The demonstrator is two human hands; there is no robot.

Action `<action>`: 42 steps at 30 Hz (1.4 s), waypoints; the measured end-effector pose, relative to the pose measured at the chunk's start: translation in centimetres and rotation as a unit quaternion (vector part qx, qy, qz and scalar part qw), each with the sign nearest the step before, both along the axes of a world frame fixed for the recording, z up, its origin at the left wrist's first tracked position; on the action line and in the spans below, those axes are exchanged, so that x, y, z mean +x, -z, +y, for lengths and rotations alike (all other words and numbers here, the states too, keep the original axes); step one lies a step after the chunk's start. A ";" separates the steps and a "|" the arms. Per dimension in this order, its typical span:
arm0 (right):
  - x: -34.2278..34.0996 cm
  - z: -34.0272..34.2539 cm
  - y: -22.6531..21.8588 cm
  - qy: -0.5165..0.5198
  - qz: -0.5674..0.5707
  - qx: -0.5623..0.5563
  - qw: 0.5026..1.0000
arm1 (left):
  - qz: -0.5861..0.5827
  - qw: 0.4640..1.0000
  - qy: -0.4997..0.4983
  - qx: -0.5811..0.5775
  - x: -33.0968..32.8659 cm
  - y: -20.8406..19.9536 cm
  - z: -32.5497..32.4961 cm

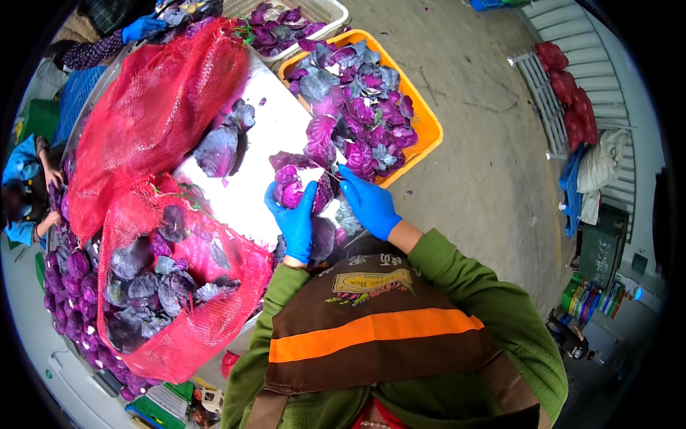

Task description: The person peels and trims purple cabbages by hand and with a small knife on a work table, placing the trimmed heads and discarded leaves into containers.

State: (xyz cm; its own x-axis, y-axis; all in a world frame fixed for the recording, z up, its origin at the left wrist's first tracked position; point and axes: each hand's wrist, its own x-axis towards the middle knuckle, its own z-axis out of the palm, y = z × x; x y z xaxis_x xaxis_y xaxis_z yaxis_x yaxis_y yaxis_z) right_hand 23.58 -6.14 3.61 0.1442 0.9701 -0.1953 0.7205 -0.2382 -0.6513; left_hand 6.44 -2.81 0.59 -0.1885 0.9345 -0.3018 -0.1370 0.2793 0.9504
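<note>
My left hand (293, 222), in a blue glove, is closed around a red cabbage (289, 187) with a pale cut patch on top. Close to its right side is my right hand (369, 205), also blue-gloved, with its fingers drawn together. Something thin and pale shows at those fingertips, too small to name for sure. Loose purple leaves (325, 132) hang by the cabbage, over the near edge of an orange crate (431, 125) full of leaves. Below the hands, darker leaves (323, 239) lie by my apron.
A white table (268, 136) carries two red mesh sacks, one closed (143, 121) and one gaping (207, 322) with cabbages inside. A white basket (332, 16) of leaves stands beyond. Many cabbages (71, 286) are heaped at left, near a co-worker's hands (53, 175). Another blue-gloved hand (143, 27) is at far left.
</note>
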 end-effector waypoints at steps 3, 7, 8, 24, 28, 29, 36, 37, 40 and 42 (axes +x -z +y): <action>-0.7 0.1 0.6 -0.024 -0.018 0.033 0.999 | -0.030 0.999 -0.026 -0.021 0.3 -0.5 -0.1; -1.2 0.4 0.4 -0.040 -0.037 -0.003 0.998 | 0.016 0.998 -0.044 -0.045 0.8 -1.2 -0.2; -1.3 0.5 0.3 -0.044 -0.039 -0.010 0.998 | 0.015 0.998 -0.047 -0.047 0.9 -1.1 -0.3; -1.4 6.1 0.7 -0.152 -0.177 0.060 0.970 | 0.126 0.985 -0.067 -0.097 0.4 0.6 1.5; -2.1 5.6 0.1 -0.156 -0.192 0.045 0.968 | -0.024 0.999 -0.017 -0.028 -0.8 0.0 3.3; -2.3 5.6 0.2 -0.152 -0.200 0.044 0.967 | -0.045 0.998 0.023 -0.030 -1.3 0.2 3.7; -2.3 6.8 0.8 -0.123 -0.193 0.012 0.973 | -0.017 0.999 -0.051 -0.004 0.0 1.8 3.5; -1.9 6.7 0.9 -0.121 -0.165 0.011 0.979 | -0.018 0.999 -0.043 -0.005 0.0 1.7 3.5; -1.1 6.2 0.8 -0.106 -0.102 0.001 0.989 | -0.014 1.000 -0.027 -0.005 -0.1 1.8 3.5; -1.4 5.8 0.7 -0.081 -0.087 -0.017 0.993 | -0.002 1.000 -0.023 -0.003 -0.2 2.2 3.4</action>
State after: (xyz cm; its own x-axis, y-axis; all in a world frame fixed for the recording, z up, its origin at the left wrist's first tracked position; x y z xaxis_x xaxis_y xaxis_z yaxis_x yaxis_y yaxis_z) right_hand 22.18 -0.30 2.94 0.0221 0.9766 -0.2140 0.8520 -0.1304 -0.5070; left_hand 6.29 0.61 -1.65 -0.2303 0.9232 -0.3077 -0.1536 0.2778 0.9483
